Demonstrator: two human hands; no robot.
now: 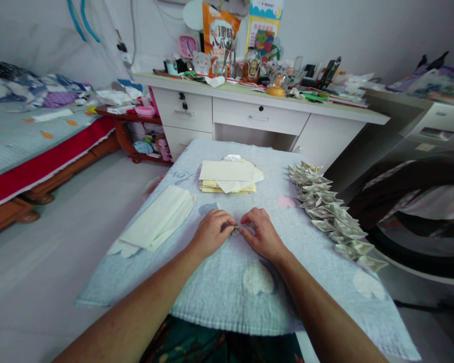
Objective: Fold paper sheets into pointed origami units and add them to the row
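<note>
Both of my hands meet above the middle of the cloth-covered table point(212, 282). My left hand point(212, 232) and my right hand point(263, 234) pinch a small folded paper piece point(235, 231) between thumbs and fingers. Most of that piece is covered by my fingertips, so its exact shape is hidden. Just beyond my hands lies a stack of yellowish paper sheets point(227, 172). Left of my left hand rests a pile of pale green paper point(159, 217). Several pointed folded paper pieces point(329, 212) stand in rows along the table's right side.
A white desk point(259, 116) with drawers stands behind the table, its top crowded with jars, a pink clock point(188, 46) and an orange bag point(218, 38). A bed point(41, 136) is at the left. A front-loading washing machine point(419, 201) stands close on the right.
</note>
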